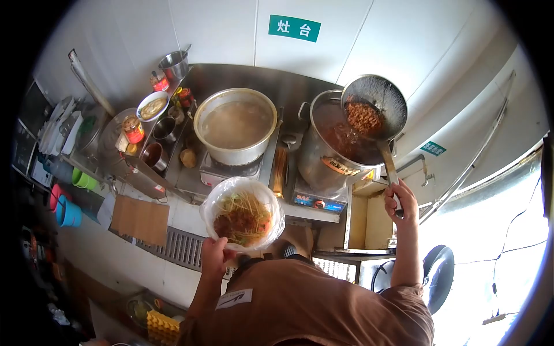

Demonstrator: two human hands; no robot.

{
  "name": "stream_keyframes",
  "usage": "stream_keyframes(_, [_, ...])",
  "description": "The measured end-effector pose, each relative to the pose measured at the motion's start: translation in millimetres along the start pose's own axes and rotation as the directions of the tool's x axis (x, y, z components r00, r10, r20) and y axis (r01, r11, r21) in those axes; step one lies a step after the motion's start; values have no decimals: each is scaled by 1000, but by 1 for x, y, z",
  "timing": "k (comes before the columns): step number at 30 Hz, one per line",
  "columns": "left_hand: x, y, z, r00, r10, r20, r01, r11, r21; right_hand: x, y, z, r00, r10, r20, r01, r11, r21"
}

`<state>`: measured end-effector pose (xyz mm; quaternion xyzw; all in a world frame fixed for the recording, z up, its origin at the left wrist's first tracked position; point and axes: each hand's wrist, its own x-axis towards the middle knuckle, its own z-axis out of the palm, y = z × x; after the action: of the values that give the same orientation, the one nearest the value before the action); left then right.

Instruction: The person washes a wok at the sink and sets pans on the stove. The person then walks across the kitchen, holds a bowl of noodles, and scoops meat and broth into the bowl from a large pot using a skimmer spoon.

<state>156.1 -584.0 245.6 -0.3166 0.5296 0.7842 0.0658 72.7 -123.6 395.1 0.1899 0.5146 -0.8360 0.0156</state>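
Observation:
My right hand (401,199) is wrapped round the handle of a large, round strainer ladle (388,92). Cooked minced meat (363,118) lies in its bowl, which is tilted over a tall steel pot (317,164) of dark reddish broth (337,138). Lower and to the left, my left hand (216,255) grips the near rim of a bowl lined with a clear plastic bag (277,222). Pale shredded strips, some green pieces and reddish-brown sauce (241,222) fill that bowl. It is held in front of the stove counter, apart from the ladle.
A wide pot of cloudy liquid (235,124) stands on a burner to the left. Between the pots lies a bundle of sticks (280,170). Jars (133,131), a white bowl (153,106) and steel containers (164,128) crowd the left side. A dark pan (438,277) is at right.

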Motion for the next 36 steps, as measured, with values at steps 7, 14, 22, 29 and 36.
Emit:
stream_keyframes(7, [-1,1,3,1000,-4,-26,4,1000,8,-6,9,6,989,-149,-8,146,976,-159])
stream_keyframes(14, [2,1,4,1000,2,28,-1,1000,-31,2,-3,2,997,66,-33,-64,996,60])
stream_keyframes(22, [5,0,10,999,-24,34,24,1000,-18,-8,5,11,997,-80,19,81,995,-56])
stream_keyframes(29, [10,-3,9,999,-40,19,41,999,-27,-17,1,15,998,29,47,-31,999,39])
stream_keyframes(36, [9,1,14,997,-42,58,44,999,-25,-8,12,8,999,43,13,-44,997,67])
